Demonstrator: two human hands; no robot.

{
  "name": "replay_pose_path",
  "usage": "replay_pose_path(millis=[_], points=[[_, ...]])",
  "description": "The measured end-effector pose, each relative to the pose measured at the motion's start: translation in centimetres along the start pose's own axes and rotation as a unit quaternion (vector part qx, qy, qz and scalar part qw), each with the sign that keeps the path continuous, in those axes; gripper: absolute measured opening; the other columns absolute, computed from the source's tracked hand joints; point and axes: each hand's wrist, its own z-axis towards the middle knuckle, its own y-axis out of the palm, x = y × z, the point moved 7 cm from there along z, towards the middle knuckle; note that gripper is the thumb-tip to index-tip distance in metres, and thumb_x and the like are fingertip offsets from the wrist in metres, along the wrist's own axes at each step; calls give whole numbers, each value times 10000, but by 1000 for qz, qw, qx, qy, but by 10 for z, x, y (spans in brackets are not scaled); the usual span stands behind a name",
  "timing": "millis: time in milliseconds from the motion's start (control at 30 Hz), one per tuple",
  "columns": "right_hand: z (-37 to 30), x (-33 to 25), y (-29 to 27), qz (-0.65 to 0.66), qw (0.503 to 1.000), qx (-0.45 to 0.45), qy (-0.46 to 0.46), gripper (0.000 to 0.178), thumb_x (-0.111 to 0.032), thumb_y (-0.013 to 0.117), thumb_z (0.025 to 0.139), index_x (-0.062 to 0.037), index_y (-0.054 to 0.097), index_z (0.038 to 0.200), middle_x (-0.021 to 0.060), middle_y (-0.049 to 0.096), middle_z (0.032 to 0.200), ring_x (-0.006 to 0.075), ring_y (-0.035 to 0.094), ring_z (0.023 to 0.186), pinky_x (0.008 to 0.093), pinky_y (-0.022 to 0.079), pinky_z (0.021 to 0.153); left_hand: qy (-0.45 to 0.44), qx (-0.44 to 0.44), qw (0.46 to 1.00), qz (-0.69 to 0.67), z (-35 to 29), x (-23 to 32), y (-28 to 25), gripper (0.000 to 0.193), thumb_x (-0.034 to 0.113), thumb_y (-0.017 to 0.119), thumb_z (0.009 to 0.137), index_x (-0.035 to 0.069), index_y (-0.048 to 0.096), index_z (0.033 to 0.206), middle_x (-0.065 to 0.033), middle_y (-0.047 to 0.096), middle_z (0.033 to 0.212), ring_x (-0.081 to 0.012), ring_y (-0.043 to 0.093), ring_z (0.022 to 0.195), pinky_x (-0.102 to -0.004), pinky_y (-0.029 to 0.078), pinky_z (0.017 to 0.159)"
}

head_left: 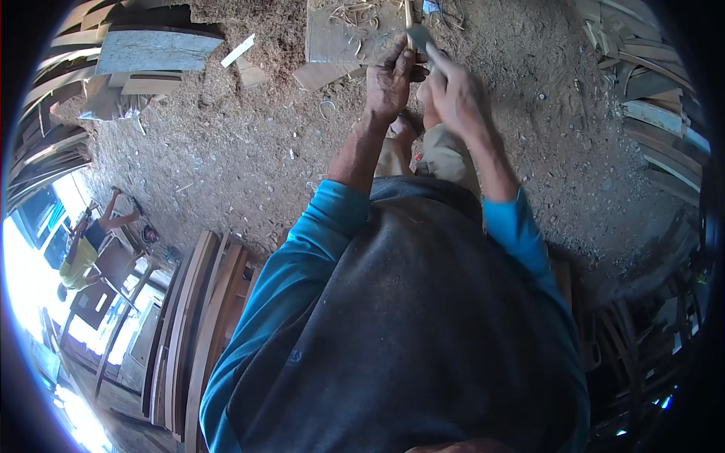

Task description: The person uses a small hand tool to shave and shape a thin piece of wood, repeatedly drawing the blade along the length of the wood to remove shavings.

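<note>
Near the top centre, my left hand (pixel 388 84) is closed around a thin pale wooden stick (pixel 408 13) that points away from me. My right hand (pixel 456 97), slightly blurred, is closed on a dark grey flat piece (pixel 420 36) with a squarish end. That piece lies against or just beside the stick; its kind is not clear. Both hands are close together above my knees. Just beyond them a flat board (pixel 332 38) lies on the ground with curled wood shavings (pixel 355 13) on it.
Wood chips and dust cover the ground (pixel 226 166). Boards (pixel 158 50) are piled at the far left, more planks (pixel 661 113) at the right, and long planks (pixel 189 325) at the near left. A person in a yellow top (pixel 79 266) is at the left beside a bright opening.
</note>
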Motion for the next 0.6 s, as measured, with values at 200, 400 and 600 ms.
replay_pose_path(millis=[200, 400, 600], points=[[-38, 1, 18, 40, 999, 17, -15, 460, -191, 555, 987, -83, 585, 1434, 301, 694, 985, 455, 701, 903, 493, 565, 811, 7, -2, 998, 64, -1, -6, -4, 352, 135, 530, 1090, -21, 597, 1398, -46, 734, 1073, -82, 641, 931, -246, 548, 817], [-41, -10, 22, -66, 997, 5, 31, 435, -183, 546, 999, -86, 601, 1419, 299, 698, 1108, 423, 703, 1008, 470, 571, 870, 24, -10, 997, 79, -2, -9, -8, 383, 146, 477, 1106, -11, 540, 1450, -91, 708, 1158, -153, 688, 994, -314, 598, 865], [-38, -9, 33, -57, 994, 96, 3, 438, -257, 580, 987, -138, 620, 1407, 243, 696, 830, 418, 709, 791, 506, 566, 745, -17, -16, 998, 54, 3, -10, -6, 359, 152, 425, 1115, -28, 574, 1387, -129, 715, 1168, -186, 700, 1015, -317, 580, 903]])
